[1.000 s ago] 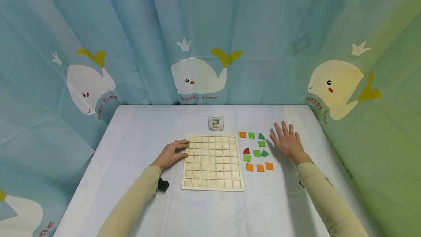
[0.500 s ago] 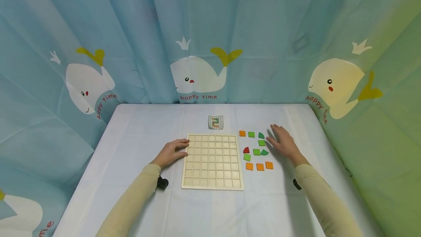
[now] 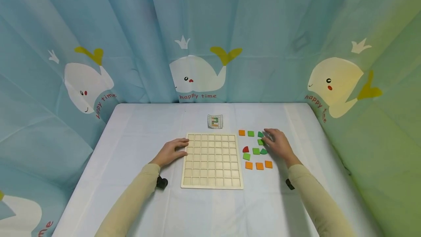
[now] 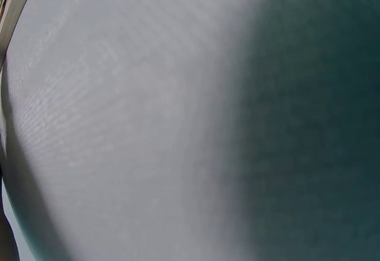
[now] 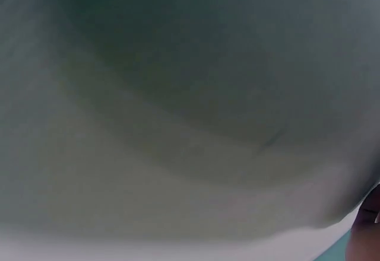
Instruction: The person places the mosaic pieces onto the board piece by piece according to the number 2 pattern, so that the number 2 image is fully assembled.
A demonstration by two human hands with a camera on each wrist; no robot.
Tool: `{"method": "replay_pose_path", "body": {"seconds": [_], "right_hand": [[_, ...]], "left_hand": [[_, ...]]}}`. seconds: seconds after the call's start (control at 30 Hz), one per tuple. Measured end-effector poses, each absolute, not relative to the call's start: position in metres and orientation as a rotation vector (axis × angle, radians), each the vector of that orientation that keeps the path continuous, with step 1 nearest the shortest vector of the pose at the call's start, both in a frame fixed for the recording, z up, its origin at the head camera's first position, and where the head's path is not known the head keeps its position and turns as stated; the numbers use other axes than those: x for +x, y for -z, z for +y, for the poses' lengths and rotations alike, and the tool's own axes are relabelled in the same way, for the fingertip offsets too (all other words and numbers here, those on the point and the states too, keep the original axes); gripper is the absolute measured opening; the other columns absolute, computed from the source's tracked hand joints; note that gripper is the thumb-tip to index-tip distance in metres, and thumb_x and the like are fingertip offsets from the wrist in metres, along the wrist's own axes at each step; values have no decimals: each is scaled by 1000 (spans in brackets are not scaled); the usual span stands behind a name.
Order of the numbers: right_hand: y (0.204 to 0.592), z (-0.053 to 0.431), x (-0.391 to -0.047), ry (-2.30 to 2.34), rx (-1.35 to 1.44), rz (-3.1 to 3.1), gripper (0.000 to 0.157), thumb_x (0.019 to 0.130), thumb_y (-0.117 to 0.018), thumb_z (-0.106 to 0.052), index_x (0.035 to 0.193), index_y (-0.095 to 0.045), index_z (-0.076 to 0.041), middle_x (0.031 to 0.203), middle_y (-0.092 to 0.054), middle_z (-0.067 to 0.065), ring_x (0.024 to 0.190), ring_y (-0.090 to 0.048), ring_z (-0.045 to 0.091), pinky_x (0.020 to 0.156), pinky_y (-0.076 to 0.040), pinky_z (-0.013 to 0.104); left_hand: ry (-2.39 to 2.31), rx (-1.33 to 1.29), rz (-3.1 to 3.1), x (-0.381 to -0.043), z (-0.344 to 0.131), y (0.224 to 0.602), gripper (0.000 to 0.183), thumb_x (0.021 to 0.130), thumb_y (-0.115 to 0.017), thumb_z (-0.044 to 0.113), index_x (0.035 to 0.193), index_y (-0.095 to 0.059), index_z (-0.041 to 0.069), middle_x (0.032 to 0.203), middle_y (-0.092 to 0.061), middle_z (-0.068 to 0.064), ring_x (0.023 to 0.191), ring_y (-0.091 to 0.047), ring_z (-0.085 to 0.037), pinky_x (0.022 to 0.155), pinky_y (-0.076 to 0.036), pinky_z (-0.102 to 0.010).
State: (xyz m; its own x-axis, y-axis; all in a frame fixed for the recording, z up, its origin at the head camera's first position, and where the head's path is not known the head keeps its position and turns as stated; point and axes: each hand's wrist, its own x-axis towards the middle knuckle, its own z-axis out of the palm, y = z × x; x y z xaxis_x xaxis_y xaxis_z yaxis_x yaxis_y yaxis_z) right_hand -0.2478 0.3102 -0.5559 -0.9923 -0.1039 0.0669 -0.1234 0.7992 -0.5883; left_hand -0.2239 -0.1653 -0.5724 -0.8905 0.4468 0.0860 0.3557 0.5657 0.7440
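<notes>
A pale wooden grid board (image 3: 212,161) lies in the middle of the table, its cells bare. At its left edge rests my left hand (image 3: 169,153), fingertips and thumb on the rim. My right hand (image 3: 279,144) hovers at the right side of the loose pieces, fingers loosely bent. Its fingertips are right by a dark green quarter-circle tile (image 3: 260,134), and the thumb overlaps a light green square tile (image 3: 260,142). Just below is another dark green quarter-circle tile (image 3: 264,151). The left wrist view catches the board's edge (image 4: 13,18); the right wrist view is mostly blurred cloth.
Between board and right hand lie a red quarter-circle tile (image 3: 245,149), several orange squares (image 3: 259,166) and light green squares (image 3: 251,134). A small card (image 3: 215,121) with a gridded figure lies behind the board. Patterned curtains (image 3: 269,39) enclose the white table (image 3: 141,127).
My right hand has moved left and slightly down toward the dark green and light green tiles, its spread fingers drawing together. The left hand stays at the board's edge.
</notes>
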Motion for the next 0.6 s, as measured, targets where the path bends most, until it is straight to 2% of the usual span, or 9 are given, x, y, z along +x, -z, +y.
{"method": "replay_pose_path", "body": {"seconds": [0.2, 0.6], "right_hand": [[559, 305, -253, -1029, 105, -2941, 47, 96, -64, -19, 134, -54, 5, 128, -53, 26, 112, -52, 39, 101, -46, 57], [552, 296, -259, -1009, 89, -2952, 40, 94, -67, -17, 124, -62, 8, 115, -56, 25, 100, -54, 36, 90, -50, 54]], "left_hand": [[-1236, 680, 2664, -224, -166, 572, 49, 88, -74, 26, 131, -63, 6, 143, -53, -4, 137, -42, -28, 119, -31, -46], [-1231, 678, 2677, -224, -165, 573, 48, 88, -74, 26, 130, -64, 6, 142, -54, -4, 137, -42, -28, 119, -31, -45]]}}
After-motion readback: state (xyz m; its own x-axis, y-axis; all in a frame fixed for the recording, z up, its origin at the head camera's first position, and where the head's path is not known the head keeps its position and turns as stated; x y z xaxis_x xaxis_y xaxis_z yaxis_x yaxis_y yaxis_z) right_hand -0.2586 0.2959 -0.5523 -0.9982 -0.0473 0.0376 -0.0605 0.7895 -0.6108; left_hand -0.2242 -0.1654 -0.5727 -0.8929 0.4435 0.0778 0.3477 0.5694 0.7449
